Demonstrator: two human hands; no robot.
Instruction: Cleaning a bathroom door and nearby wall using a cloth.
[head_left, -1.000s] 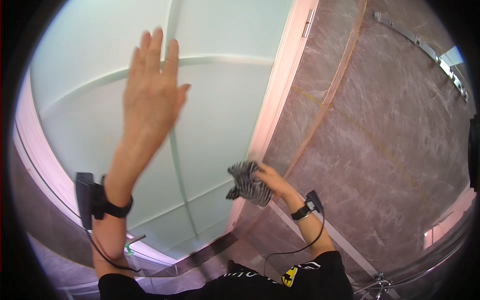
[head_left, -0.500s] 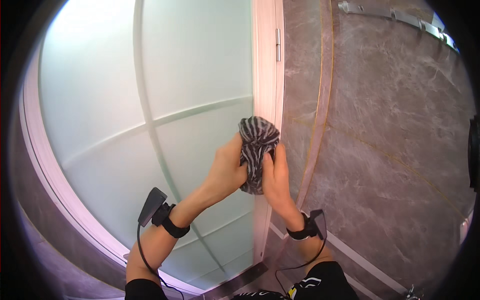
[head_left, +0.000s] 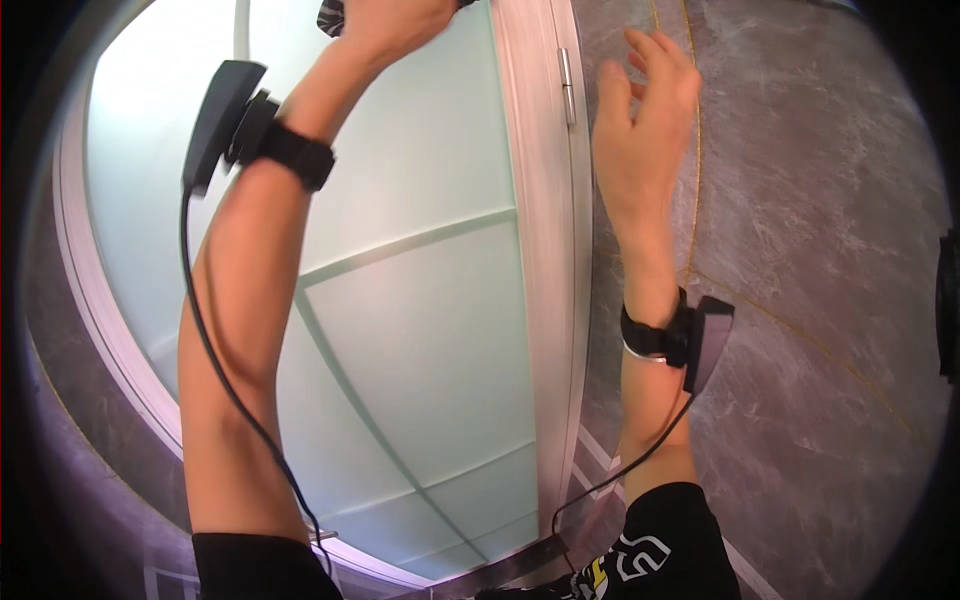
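Observation:
My left hand (head_left: 395, 25) is raised to the upper edge of the view, over the frosted glass of a door (head_left: 420, 350). It holds a black-and-grey striped cloth (head_left: 331, 17) against or close to the pane. Only bits of the cloth show on either side of the hand; the rest is covered or out of view, as are most of the fingertips. Off to the right, my right hand (head_left: 650, 130) is up in front of the wall beside the door frame. Its fingers are loosely bent and apart, with nothing in them.
A pale door frame (head_left: 545, 250) with a metal hinge (head_left: 567, 85) runs between the glass and a grey marbled wall (head_left: 800, 220). Each wrist carries a strapped black device with a cable, one at the left wrist (head_left: 220, 120), another at the right (head_left: 710, 340).
Both hands were together on the bunched cloth in front of the door's edge. The left has gone up and left with the cloth; the right has let go and risen to the right.

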